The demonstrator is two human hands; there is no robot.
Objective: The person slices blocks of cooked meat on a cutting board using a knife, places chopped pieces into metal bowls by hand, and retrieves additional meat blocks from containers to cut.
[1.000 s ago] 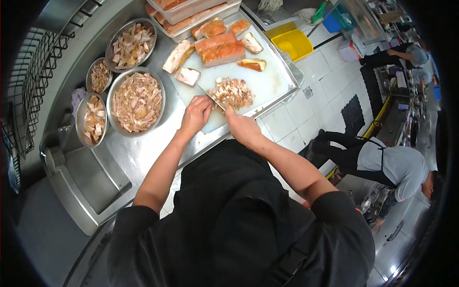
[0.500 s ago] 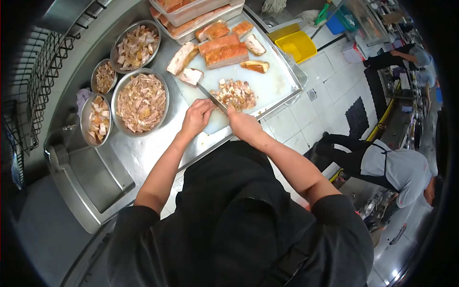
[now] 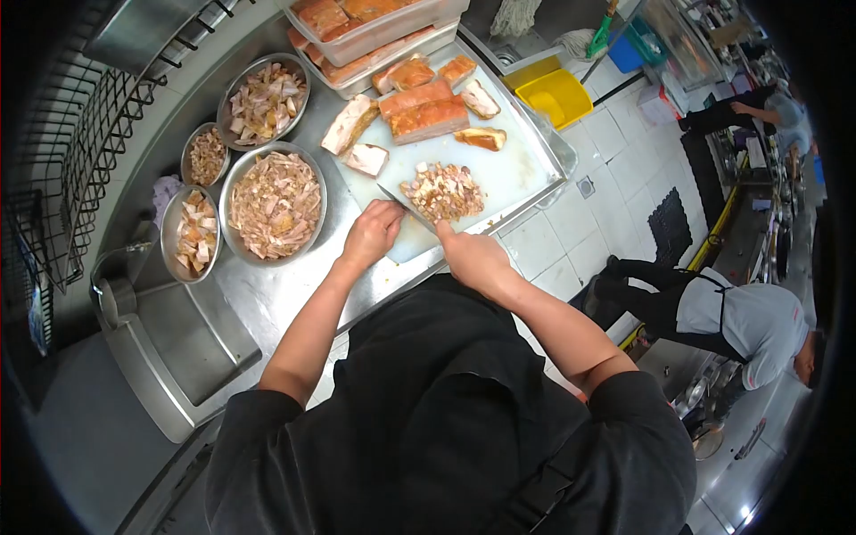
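My right hand [image 3: 474, 260] is wrapped round the handle of a knife [image 3: 407, 208]. The blade points up and left, along the near side of a pile of chopped meat [image 3: 443, 192] on a white cutting board [image 3: 522, 169]. My left hand [image 3: 374, 235] is closed with curled fingers at the board's left edge, beside the blade. Whatever may be inside its fingers is hidden. Farther up the board lie large orange-skinned meat slabs [image 3: 428, 116], a pale block [image 3: 366, 159] and several smaller pieces.
To the left stand a bowl of shredded meat [image 3: 275, 203] and several bowls of cut pieces. Clear tubs [image 3: 383, 36] of slabs sit at the back. A sink basin [image 3: 192, 343] is at lower left. Two people work at right; a yellow bucket [image 3: 553, 96] stands on the floor.
The view has shifted slightly. The knife tip has drawn back from the pale block toward me, and my left fingers sit a little farther from the blade.
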